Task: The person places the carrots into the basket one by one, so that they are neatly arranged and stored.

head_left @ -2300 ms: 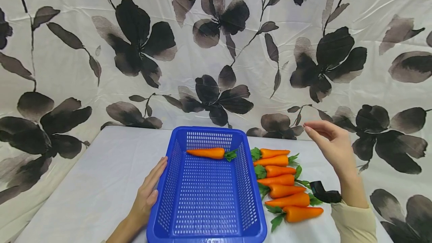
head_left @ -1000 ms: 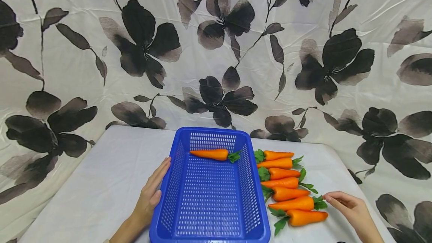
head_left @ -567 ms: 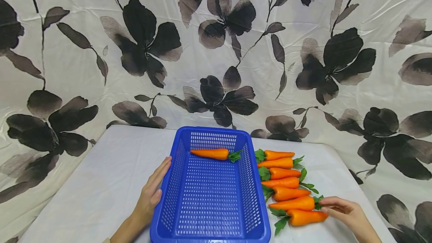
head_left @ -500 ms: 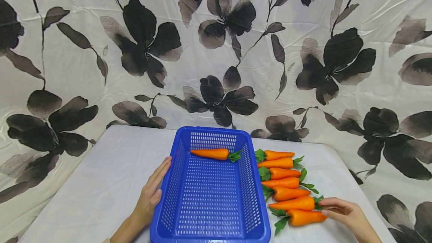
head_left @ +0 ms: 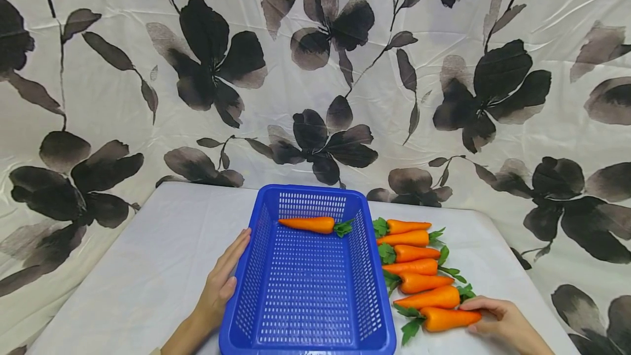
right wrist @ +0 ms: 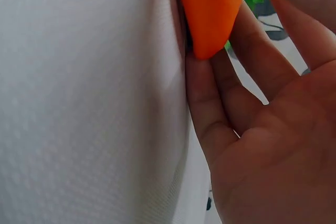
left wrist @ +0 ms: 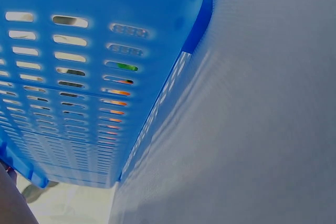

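A blue plastic basket (head_left: 305, 278) with slotted walls stands on the table; one carrot (head_left: 309, 225) lies across its far end. My left hand (head_left: 217, 289) rests with straight fingers against the basket's left side, and the left wrist view shows that slotted wall (left wrist: 168, 3) close up. On the right, my right hand (head_left: 505, 322) pinches the narrow tip of the nearest carrot (head_left: 449, 319), whose green leaves point toward the basket. In the right wrist view its fingers (right wrist: 202, 85) touch that orange tip (right wrist: 210, 19); the thumb is partly cut off.
Several more carrots (head_left: 411, 267) lie in a column beside the basket's right wall, their leaves alternating sides. White cloth (head_left: 148, 245) covers the table. A floral curtain (head_left: 345, 81) hangs behind the far edge.
My right hand came down from above the table's right side to the carrots' right ends, then shifted slightly nearer onto the front carrot's tip. The left hand stayed against the basket.
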A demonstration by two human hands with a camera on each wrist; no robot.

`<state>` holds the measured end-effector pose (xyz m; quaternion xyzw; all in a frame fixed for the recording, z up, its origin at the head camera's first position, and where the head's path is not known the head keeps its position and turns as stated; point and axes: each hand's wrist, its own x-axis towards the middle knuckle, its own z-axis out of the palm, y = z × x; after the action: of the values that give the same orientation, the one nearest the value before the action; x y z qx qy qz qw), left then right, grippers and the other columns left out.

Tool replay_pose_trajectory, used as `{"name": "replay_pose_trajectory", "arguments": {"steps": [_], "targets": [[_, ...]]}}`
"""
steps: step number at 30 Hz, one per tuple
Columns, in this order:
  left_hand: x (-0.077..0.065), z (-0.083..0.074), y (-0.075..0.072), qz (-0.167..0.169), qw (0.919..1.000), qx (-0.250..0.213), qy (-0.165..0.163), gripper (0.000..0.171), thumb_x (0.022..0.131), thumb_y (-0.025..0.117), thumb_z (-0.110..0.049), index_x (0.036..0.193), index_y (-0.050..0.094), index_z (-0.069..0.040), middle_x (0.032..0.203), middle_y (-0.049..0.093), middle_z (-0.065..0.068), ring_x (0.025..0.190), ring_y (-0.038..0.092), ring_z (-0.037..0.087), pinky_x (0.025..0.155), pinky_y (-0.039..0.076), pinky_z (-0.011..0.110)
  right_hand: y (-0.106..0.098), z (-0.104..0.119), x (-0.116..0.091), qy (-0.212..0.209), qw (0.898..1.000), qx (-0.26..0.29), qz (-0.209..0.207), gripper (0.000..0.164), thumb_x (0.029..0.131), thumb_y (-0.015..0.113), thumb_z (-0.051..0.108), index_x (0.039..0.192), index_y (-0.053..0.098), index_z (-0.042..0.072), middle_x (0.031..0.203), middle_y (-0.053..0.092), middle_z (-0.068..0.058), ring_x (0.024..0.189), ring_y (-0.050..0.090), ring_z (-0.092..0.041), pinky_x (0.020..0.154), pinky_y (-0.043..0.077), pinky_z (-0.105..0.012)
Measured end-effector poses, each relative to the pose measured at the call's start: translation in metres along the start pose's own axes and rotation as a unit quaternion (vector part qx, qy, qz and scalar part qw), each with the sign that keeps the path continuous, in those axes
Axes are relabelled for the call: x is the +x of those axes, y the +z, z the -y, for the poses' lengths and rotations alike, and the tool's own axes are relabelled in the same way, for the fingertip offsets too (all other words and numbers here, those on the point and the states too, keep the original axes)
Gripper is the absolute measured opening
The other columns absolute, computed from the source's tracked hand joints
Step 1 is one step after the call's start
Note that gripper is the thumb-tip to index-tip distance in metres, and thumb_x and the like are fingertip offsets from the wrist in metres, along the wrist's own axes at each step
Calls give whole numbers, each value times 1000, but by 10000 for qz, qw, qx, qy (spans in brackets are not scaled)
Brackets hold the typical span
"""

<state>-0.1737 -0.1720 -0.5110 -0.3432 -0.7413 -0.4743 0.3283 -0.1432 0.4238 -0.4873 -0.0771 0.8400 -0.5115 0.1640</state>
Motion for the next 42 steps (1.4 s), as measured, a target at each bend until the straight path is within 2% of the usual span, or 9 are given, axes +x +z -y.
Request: {"name": "replay_pose_trajectory", "arguments": {"steps": [7, 12, 17, 24, 28, 30, 33, 36, 42], "targets": [[1, -4, 0, 33, 9999, -4, -95, 59, 103, 25, -27, 145, 37, 12, 152, 35, 30, 146, 28, 35, 119, 17, 29, 0, -1, 1, 152, 9990, -422, -36, 42, 81, 78, 7, 116, 65, -12, 108, 72, -2, 95, 59, 5, 82, 47, -13], [2, -3, 0, 32, 9999, -36, -100, 59, 103, 25, -26, 146, 37, 12, 152, 35, 30, 146, 28, 35, 119, 17, 28, 0, -2, 1, 13, 9988, -484, -14, 39, 82, 77, 6, 114, 65, -13, 106, 72, 4, 95, 59, 5, 82, 47, -13], [1, -2, 0, 15, 10000, -32, -82, 58, 103, 25, -25, 145, 37, 13, 152, 35, 30, 146, 28, 35, 119, 17, 29, 0, -1, 1, -36, 9988, -487, 33, 39, 83, 77, 7, 114, 66, -13, 106, 72, 2, 96, 59, 5, 83, 46, -12], [1, -2, 0, -4, 10000, -17, -9, 59, 103, 25, -26, 144, 38, 13, 151, 36, 30, 146, 29, 36, 119, 17, 29, 0, 3, 0, 218, 9985, -490, -66, 48, 81, 80, 17, 118, 65, -11, 110, 72, -4, 98, 58, 9, 84, 45, -11], [1, -2, 0, -15, 10000, -25, 7, 59, 103, 25, -26, 144, 38, 14, 151, 36, 31, 146, 29, 36, 119, 18, 29, -1, 3, -1, 77, 9981, -606, -58, 47, 83, 78, 17, 118, 65, -11, 112, 72, -7, 99, 57, 10, 83, 45, -11], [2, -2, 0, -12, 10000, -35, -9, 59, 103, 25, -27, 144, 38, 14, 151, 35, 31, 146, 29, 36, 119, 17, 29, -1, 4, -2, -86, 9977, -675, -78, 43, 84, 77, 15, 118, 66, -10, 111, 72, -1, 100, 56, 12, 84, 44, -10], [2, -3, 0, 2, 10000, -25, -50, 59, 103, 25, -27, 145, 38, 13, 152, 35, 30, 146, 28, 35, 119, 17, 28, -2, 7, -3, -485, 9957, -756, -223, 37, 85, 75, 10, 115, 68, -8, 109, 72, 7, 102, 56, 13, 84, 44, -8], [2, -3, -1, -19, 10000, -4, -44, 58, 104, 25, -27, 144, 38, 13, 151, 36, 30, 146, 29, 35, 119, 17, 28, -2, 10, -5, -756, 9923, -864, -470, 33, 85, 75, 8, 114, 69, -7, 109, 72, 9, 103, 57, 11, 85, 45, -8], [2, -3, -1, -13, 10000, -15, -57, 58, 104, 25, -27, 144, 39, 13, 151, 36, 30, 146, 29, 35, 119, 18, 29, -4, 25, -4, -358, 9882, -898, -1184, 36, 82, 78, 8, 114, 70, -5, 107, 72, 6, 97, 61, 5, 82, 49, -12]]}}
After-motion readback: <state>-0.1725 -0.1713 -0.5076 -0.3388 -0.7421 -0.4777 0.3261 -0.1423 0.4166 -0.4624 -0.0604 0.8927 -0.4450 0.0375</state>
